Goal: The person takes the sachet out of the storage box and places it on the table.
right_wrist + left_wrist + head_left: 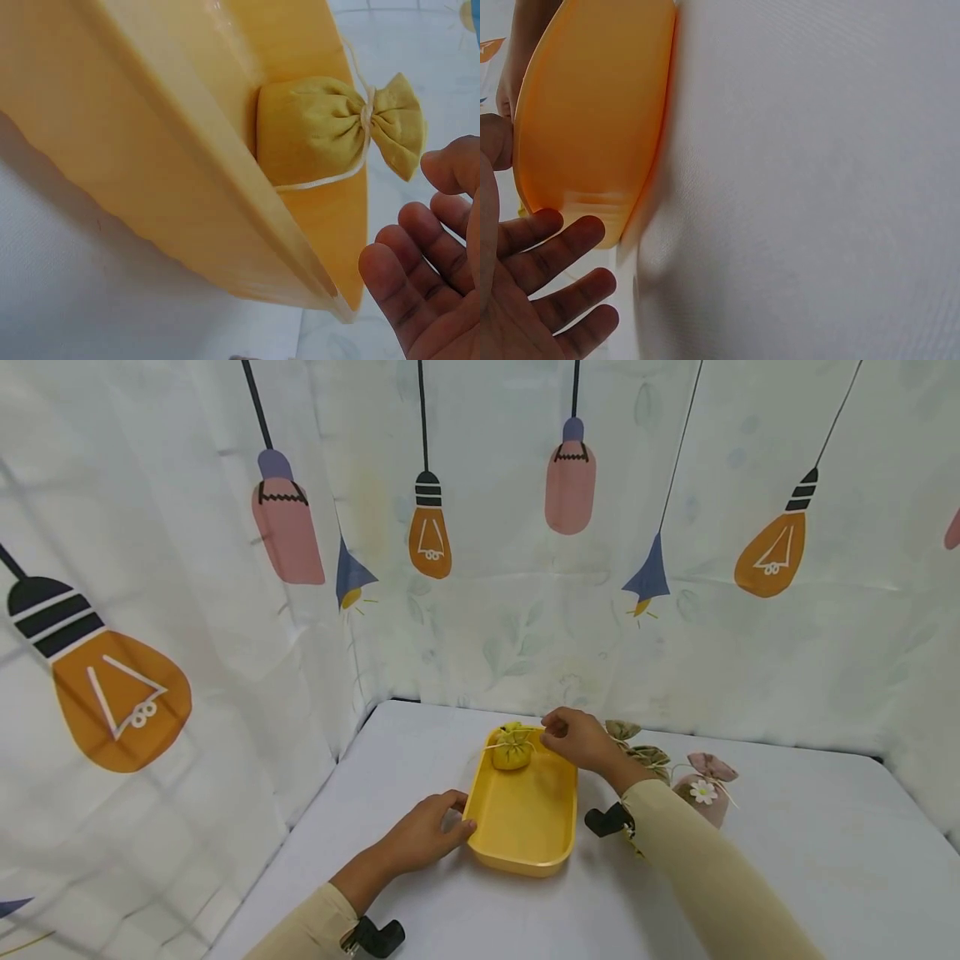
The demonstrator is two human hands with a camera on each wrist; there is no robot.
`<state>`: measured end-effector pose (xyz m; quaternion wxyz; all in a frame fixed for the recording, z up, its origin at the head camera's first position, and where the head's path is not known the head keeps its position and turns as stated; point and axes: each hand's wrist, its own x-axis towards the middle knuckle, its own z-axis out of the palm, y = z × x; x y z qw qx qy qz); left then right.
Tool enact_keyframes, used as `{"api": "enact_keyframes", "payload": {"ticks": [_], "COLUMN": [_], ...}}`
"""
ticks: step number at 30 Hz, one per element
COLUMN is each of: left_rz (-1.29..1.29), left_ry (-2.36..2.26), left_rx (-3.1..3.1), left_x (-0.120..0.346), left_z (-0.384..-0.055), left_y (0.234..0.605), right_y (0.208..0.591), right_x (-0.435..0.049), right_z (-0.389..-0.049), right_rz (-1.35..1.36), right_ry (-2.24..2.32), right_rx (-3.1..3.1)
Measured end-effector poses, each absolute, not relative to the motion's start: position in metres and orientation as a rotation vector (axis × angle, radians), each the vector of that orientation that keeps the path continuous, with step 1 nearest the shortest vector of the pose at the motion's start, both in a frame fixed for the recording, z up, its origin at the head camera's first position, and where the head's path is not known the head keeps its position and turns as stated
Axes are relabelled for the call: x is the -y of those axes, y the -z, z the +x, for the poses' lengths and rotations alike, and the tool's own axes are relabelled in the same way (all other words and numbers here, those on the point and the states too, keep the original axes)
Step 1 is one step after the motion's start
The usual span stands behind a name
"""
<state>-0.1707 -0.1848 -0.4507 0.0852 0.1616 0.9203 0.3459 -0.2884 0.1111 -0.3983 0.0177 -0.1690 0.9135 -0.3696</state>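
A yellow tray (522, 818) lies on the white table, with a small yellow-green cloth pouch (512, 750) standing in its far left corner. White cord ties the neck of the pouch (315, 131). At the tray's near left side is my left hand (431, 833), its thumb at the rim and its fingers (562, 251) spread and fairly straight beside the wall. Over the far right corner of the tray hovers my right hand (581, 739), with loosely bent fingers (409, 277) that hold nothing. Its thumb is close to the gathered top of the pouch in the right wrist view.
Right of the tray stand a pink pouch (705, 793) with a white flower and some olive-green pouches (648, 757), partly hidden by the right arm. A white curtain (510, 635) printed with lamps hangs behind the table (832, 843).
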Motion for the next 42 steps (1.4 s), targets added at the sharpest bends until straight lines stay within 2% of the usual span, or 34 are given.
{"api": "enact_keyframes", "payload": {"ticks": [42], "left_rz": [0.507], "left_ry": [-1.031], "left_rx": [-2.755], "left_x": [0.184], "left_z": [-0.169], "left_y": [0.448], "right_y": [0.400], "right_x": [-0.092], "right_z": [-0.287], "right_rz": [-0.629], "right_ry": [1.186], "right_rx": [-2.869]}}
